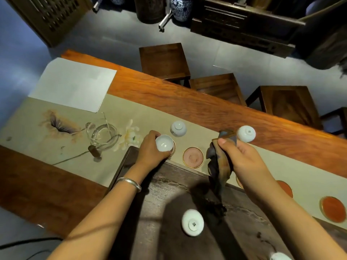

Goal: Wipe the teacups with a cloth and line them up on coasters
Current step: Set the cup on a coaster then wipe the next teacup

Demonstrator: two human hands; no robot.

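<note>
Reddish polished wood forms the long table [206, 107], over which a beige runner [131, 117] painted with a lotus is laid; three dark wooden stools [165, 61] are set along the far side. On the near part a dark tray [159, 203] with a rough, carved surface is placed.

An upright white teacup [164, 143], empty and glossy inside, is held in the left hand [150, 147], whose fingers [155, 133] are curled around its wall; it is positioned over a round, gold-rimmed coaster [173, 147] that is mostly hidden beneath it. A silver bangle [129, 182] is worn on that wrist. Just beside it a pink coaster [193, 157] lies bare. A dark, crumpled cloth [218, 171] is pinched between the thumb and fingers of the right hand [242, 156] and hangs down to the tray.

Three more white cups are turned upside down: one on the runner [178, 128], one at the runner's far edge [246, 133], and one on the tray [192, 222]. Two red coasters [333, 209] are seen at the right. A clear glass pitcher [103, 136] with a wooden handle is placed on the runner, beside a white sheet [75, 85].
</note>
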